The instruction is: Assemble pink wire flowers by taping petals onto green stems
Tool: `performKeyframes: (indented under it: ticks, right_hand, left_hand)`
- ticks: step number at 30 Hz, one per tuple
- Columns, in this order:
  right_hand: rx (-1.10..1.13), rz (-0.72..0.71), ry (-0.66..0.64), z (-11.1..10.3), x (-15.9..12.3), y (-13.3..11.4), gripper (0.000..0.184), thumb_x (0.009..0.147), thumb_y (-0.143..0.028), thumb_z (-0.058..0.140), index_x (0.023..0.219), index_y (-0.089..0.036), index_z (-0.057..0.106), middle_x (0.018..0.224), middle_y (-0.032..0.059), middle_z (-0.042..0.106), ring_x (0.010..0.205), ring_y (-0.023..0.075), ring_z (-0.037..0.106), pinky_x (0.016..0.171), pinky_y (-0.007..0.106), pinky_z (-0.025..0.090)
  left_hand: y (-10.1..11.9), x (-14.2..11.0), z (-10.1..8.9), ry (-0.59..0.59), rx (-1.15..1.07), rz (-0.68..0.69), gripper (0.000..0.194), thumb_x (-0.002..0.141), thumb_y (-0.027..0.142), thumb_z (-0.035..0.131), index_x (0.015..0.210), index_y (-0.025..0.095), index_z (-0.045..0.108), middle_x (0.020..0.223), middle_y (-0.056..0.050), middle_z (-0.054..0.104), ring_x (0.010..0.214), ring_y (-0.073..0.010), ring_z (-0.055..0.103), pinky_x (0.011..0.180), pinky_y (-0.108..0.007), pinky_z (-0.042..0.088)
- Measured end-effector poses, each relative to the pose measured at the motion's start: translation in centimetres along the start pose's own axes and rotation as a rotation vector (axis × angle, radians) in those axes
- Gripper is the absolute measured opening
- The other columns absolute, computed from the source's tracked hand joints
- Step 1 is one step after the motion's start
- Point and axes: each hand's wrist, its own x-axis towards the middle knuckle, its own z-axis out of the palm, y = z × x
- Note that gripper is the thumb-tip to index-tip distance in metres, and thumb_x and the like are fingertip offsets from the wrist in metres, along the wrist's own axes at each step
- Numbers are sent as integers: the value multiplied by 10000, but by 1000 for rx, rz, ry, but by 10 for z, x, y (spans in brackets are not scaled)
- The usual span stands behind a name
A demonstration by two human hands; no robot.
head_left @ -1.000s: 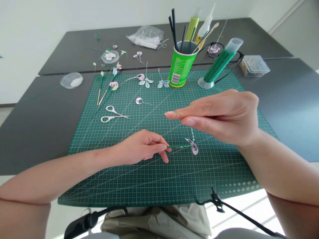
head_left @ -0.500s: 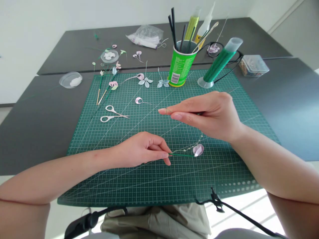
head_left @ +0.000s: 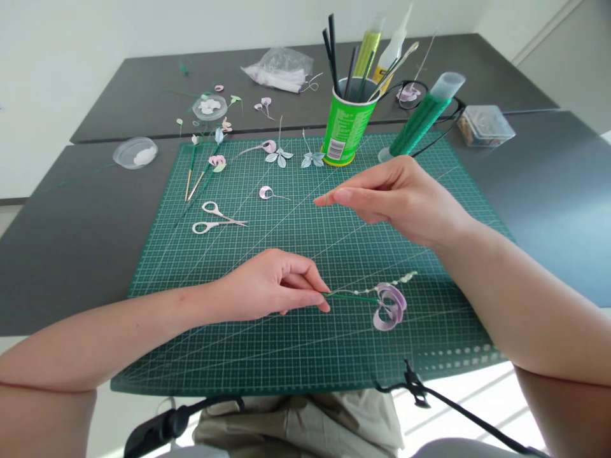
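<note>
Grey table point(head_left: 71, 210): my left hand point(head_left: 281, 286) pinches the curly, soft-looking purple flower point(head_left: 396, 298) safely by its green stem point(head_left: 353, 296); right hand point(head_left: 401, 202) closed, maybe empty.

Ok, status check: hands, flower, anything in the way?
Left hand pinching green stem, purple flower at its end. Right hand raised, pinched shut; can't tell on what, if anything. Scissors on mat, clear of both hands.
</note>
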Motion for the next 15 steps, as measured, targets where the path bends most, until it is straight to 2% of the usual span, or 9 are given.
performKeyframes:
  ticks: [4, 8, 15]
  right_hand:
    - [-35, 53, -11, 0, 4, 4, 267, 925, -480, 780, 969, -237, 882, 485, -63, 372, 464, 76, 269, 414, 284, 180]
    - [-76, 100, 30, 0, 6, 7, 231, 913, -465, 785, 929, -258, 887, 485, -54, 410, 470, 80, 275, 425, 295, 171]
    - [-289, 68, 90, -2, 9, 15, 281, 885, -464, 822, 776, -206, 841, 524, -13, 534, 543, 116, 401, 513, 310, 318]
  left_hand:
    - [-1, 0, -1, 7, -28, 13, 84, 920, 244, 739, 901, 186, 681, 952, -49, 846, 619, -88, 607, 507, -191, 448]
    - [-2, 0, -2, 15, -47, 83, 184, 946, 271, 742, 852, 191, 605, 902, -43, 836, 625, -85, 597, 530, -195, 454]
    - [-1, 0, -1, 95, -66, 208, 172, 990, 260, 682, 884, 198, 562, 882, -51, 816, 721, -119, 689, 630, -235, 489]
